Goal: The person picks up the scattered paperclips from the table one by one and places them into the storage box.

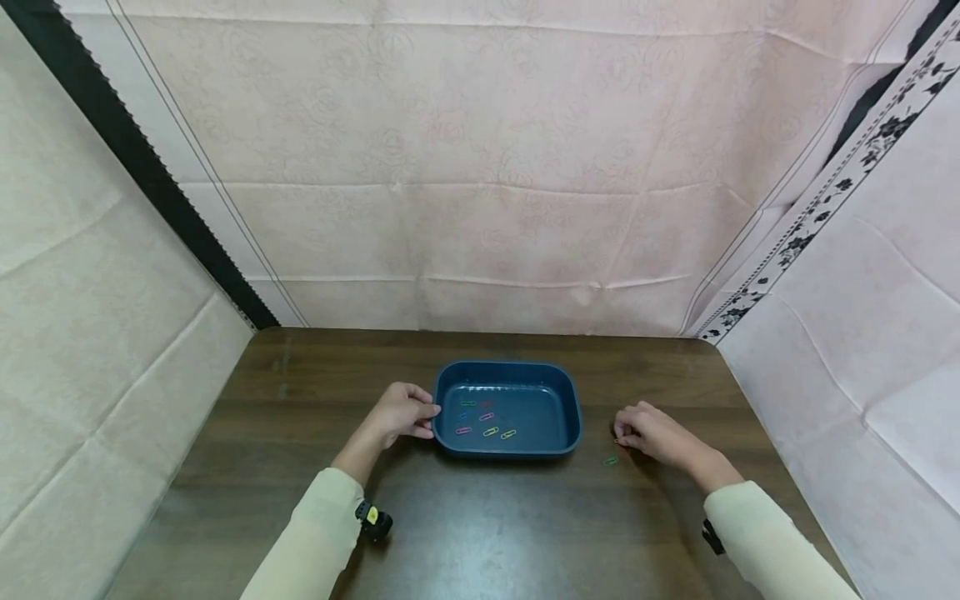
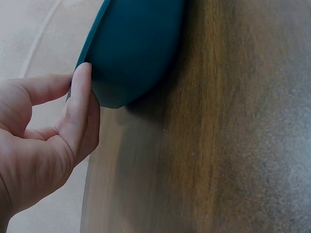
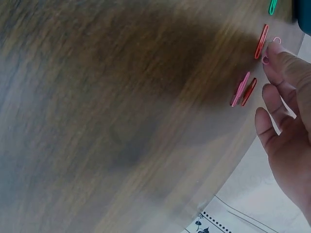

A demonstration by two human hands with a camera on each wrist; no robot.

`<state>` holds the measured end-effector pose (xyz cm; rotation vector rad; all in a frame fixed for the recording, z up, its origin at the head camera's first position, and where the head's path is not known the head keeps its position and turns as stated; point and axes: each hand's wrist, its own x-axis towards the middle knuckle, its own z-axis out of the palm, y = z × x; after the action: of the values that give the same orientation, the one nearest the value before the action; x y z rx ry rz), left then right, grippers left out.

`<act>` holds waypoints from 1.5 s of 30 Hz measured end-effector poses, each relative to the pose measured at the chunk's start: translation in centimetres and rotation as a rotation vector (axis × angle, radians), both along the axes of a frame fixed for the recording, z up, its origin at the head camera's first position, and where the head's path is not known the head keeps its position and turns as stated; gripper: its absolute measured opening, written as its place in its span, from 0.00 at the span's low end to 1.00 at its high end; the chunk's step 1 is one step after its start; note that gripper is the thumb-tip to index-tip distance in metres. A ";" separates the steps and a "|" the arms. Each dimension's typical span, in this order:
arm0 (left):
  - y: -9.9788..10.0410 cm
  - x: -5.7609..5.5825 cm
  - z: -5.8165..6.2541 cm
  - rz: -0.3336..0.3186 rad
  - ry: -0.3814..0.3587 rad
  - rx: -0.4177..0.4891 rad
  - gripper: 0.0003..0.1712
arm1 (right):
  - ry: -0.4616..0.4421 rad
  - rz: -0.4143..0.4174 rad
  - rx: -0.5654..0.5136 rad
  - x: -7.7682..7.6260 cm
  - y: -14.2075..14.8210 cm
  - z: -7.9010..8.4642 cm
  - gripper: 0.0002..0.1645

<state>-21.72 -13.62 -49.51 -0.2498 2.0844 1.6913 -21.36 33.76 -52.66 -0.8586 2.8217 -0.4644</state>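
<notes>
A blue rectangular tray (image 1: 507,455) sits on the table with several coloured paper clips inside, among them a yellow paper clip (image 1: 491,432) and a pink paper clip (image 1: 464,431). My left hand (image 1: 405,412) pinches the tray's left rim between thumb and fingers; the left wrist view shows this grip close up. To the right of the tray, my right hand (image 1: 657,435) pinches a pink paper clip (image 3: 265,60), partly hidden by the fingertips. Around that hand lie a red paper clip (image 3: 261,42), another pink paper clip (image 3: 240,90), a second red one and a green paper clip (image 1: 611,460).
The brown wooden table (image 1: 480,533) has rounded far corners. Pale cloth (image 1: 480,167) hangs behind it and at both sides, with a floral border (image 1: 817,212) at the right. Dark bands show at the cloth's edges.
</notes>
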 end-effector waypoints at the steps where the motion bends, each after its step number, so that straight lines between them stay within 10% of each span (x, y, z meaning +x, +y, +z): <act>1: 0.0 0.0 0.0 -0.001 0.000 0.000 0.13 | 0.008 0.006 -0.004 0.0 -0.1 0.0 0.14; 45: -0.1 -0.2 -0.2 0.009 -0.015 -0.008 0.13 | 0.087 -0.073 -0.284 -1.7 -3.8 6.9 0.03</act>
<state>-21.96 -13.69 -49.75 -0.2743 2.0822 1.6820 -23.04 30.01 -45.72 -0.8436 2.9189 -0.8751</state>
